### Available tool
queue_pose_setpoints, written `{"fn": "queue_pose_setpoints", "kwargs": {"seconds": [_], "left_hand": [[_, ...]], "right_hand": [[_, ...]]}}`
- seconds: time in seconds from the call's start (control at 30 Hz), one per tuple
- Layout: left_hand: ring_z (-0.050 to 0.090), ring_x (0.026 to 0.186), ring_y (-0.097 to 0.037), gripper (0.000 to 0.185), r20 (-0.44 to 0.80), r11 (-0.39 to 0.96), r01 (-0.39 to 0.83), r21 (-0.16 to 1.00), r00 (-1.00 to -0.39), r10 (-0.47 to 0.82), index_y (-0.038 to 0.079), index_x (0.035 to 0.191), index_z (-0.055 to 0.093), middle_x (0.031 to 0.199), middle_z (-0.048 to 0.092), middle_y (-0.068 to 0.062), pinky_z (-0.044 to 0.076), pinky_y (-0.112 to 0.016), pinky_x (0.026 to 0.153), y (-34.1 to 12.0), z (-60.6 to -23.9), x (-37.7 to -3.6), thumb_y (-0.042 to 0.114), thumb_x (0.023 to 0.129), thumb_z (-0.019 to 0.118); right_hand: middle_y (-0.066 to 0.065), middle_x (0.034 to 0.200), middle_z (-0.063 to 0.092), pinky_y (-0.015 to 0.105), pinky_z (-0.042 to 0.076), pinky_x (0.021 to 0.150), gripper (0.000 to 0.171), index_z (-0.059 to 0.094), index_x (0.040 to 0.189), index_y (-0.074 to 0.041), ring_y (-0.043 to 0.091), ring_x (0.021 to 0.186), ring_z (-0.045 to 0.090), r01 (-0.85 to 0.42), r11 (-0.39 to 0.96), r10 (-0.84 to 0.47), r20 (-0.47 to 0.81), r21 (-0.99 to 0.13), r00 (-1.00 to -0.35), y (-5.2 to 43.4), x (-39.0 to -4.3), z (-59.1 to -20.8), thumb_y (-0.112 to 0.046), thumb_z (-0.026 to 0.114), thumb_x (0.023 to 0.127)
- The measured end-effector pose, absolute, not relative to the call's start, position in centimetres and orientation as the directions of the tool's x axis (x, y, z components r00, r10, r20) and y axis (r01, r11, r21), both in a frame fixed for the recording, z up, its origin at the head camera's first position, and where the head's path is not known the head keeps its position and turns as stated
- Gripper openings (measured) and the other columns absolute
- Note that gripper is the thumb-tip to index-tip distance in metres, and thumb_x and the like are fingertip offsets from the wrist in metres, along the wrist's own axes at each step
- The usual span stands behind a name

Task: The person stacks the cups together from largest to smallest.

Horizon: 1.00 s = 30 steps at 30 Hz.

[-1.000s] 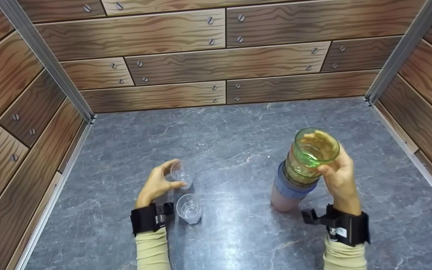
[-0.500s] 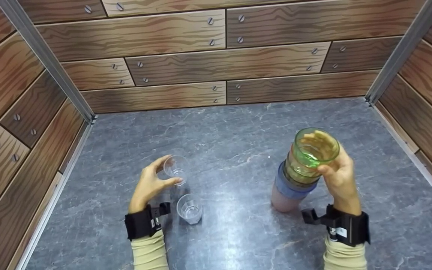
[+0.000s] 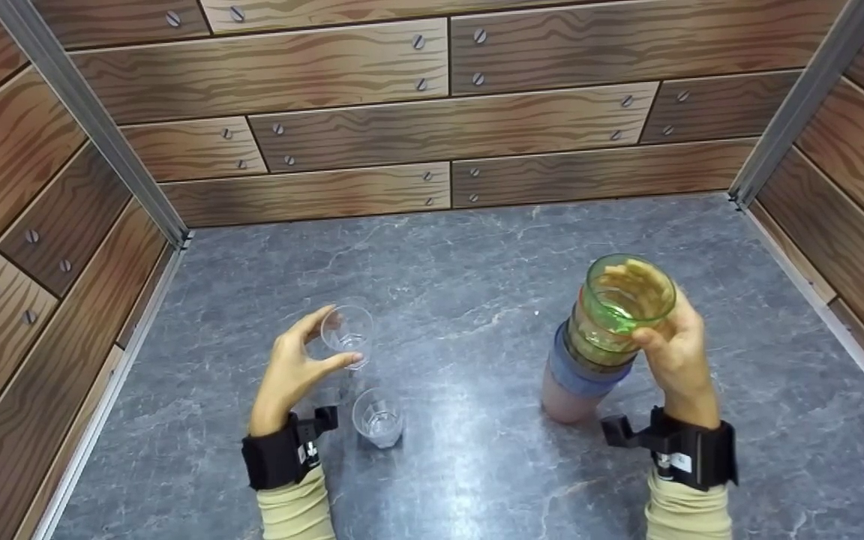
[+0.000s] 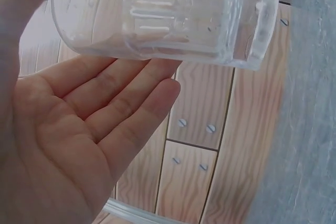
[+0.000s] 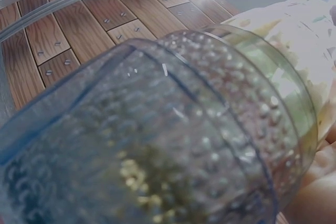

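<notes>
While the left hand (image 3: 293, 367) pinches a small clear plastic cup (image 3: 347, 335) aloft, rim tilted rightward, the tall stack of tinted plastic tumblers (image 3: 601, 337) stands well apart to its right. The right hand (image 3: 676, 352) is wrapped around that stack's green top

Staged recording booth, not a lived-in room: printed wood-plank wall panels (image 3: 372, 67) with drawn screw heads, metal corner posts (image 3: 79, 112), enclosing a grey marble-pattern worktop (image 3: 462, 255) on three sides

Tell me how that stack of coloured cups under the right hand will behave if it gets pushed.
The stack of coloured cups stands tall on a narrow pink base and leans, so it would probably tip rather than slide. Its cups look like thin, light plastic, so likely easy to topple. The right hand gripping the green top cup steadies it.
</notes>
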<state>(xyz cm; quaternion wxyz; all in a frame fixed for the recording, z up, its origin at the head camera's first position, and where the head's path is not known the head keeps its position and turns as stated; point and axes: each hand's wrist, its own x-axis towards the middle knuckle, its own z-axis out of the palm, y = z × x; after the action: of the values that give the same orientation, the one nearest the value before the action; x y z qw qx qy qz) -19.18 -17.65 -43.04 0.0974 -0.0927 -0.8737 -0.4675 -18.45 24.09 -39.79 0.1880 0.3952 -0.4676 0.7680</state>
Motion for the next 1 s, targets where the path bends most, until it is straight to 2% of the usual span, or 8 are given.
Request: {"fn": "queue_pose_setpoints", "kwargs": {"seconds": [0.23,0.47,0.7,1.0], "left_hand": [[0.059,0.113,-0.027,0.077,0.268,0.549,0.269,0.791,-0.960,0.083,0.005,0.129,0.052,0.117,0.065,-0.010,0.045,-0.042,0.103,-17.3,-42.7,-19.0,0.027,0.063,0.083],[0.061,0.108,-0.026,0.074,0.314,0.571,0.315,0.759,-0.944,0.103,0.007,0.127,0.054,0.114,0.067,-0.009,0.049,-0.043,0.097,-16.7,-42.9,-19.2,0.026,0.063,0.083],[0.059,0.111,-0.028,0.075,0.270,0.564,0.286,0.775,-0.956,0.114,0.007,0.129,0.052,0.117,0.065,-0.009,0.047,-0.044,0.101,-16.3,-42.6,-19.1,0.029,0.064,0.083],[0.060,0.111,-0.027,0.074,0.290,0.556,0.316,0.769,-0.947,0.137,0.006,0.128,0.053,0.115,0.066,-0.009,0.047,-0.043,0.100,-15.8,-42.2,-18.9,0.027,0.063,0.083]], "right_hand": [[0.025,0.129,0.053,0.034,0.044,0.107,0.064,0.035,0.131,0.016,0.030,0.119,0.055,-0.661,-0.483,-0.083,0.781,-0.575,-0.619,24.1,-18.5,-39.8,-0.007,0.067,0.081],[0.025,0.128,0.054,0.034,0.045,0.106,0.064,0.036,0.131,0.016,0.030,0.119,0.055,-0.666,-0.473,-0.080,0.781,-0.576,-0.619,24.1,-18.5,-39.8,-0.008,0.067,0.081],[0.026,0.128,0.053,0.035,0.045,0.106,0.065,0.035,0.131,0.016,0.031,0.119,0.054,-0.654,-0.487,-0.091,0.779,-0.578,-0.621,24.1,-18.4,-39.8,-0.007,0.067,0.080],[0.025,0.128,0.054,0.034,0.045,0.105,0.064,0.036,0.131,0.015,0.030,0.119,0.054,-0.661,-0.468,-0.091,0.775,-0.587,-0.625,24.2,-18.4,-39.8,-0.007,0.067,0.080]]}}
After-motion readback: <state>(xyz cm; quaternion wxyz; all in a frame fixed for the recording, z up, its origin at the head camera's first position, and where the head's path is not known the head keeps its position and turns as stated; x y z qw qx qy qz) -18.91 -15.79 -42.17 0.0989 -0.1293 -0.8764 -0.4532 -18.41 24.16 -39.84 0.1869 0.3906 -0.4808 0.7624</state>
